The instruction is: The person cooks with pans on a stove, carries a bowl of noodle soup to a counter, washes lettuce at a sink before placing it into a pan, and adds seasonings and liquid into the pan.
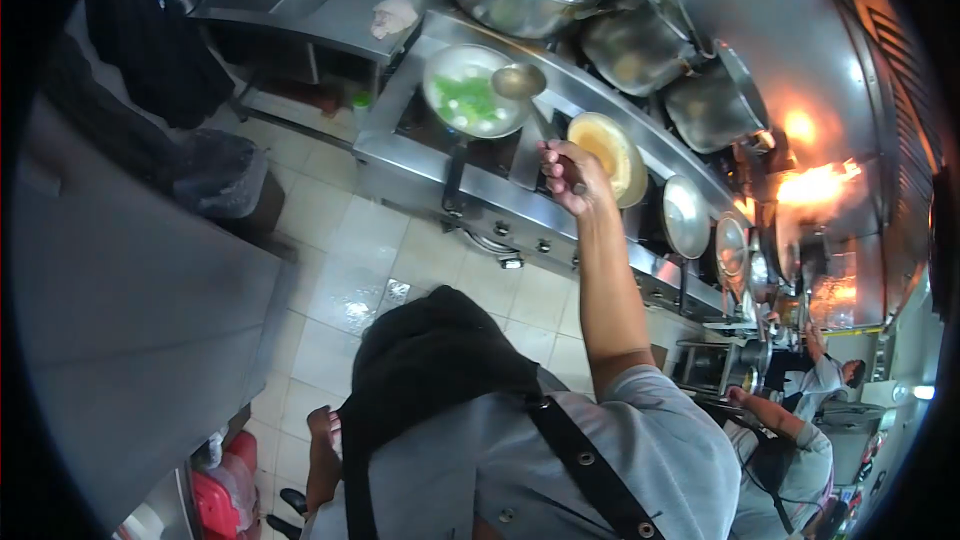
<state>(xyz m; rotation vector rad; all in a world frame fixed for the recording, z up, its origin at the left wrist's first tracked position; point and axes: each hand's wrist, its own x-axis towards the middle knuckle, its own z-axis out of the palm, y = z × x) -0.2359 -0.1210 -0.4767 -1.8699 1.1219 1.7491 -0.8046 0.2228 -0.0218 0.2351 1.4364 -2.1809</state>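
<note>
My right hand [575, 178] reaches out over the stove and is closed around the handle of a metal ladle [519, 82]. The ladle's bowl hovers by the right rim of a frying pan [447, 65] that holds chopped green pieces and white bits. This pan's dark handle [455, 178] points toward my body. Just beyond my right hand lies a second round pan [606, 145] with a yellowish inside. Down by my left side, my left hand [321, 426] is partly hidden; its fingers look curled beside something small, white and reddish.
Large metal pots [630, 45] line the back of the stove [400, 162]. Further right, more pans [686, 217] sit near a tall flame [818, 185]. Two other people work at the right. A grey counter [150, 270] stands at left, near a lined bin [215, 175].
</note>
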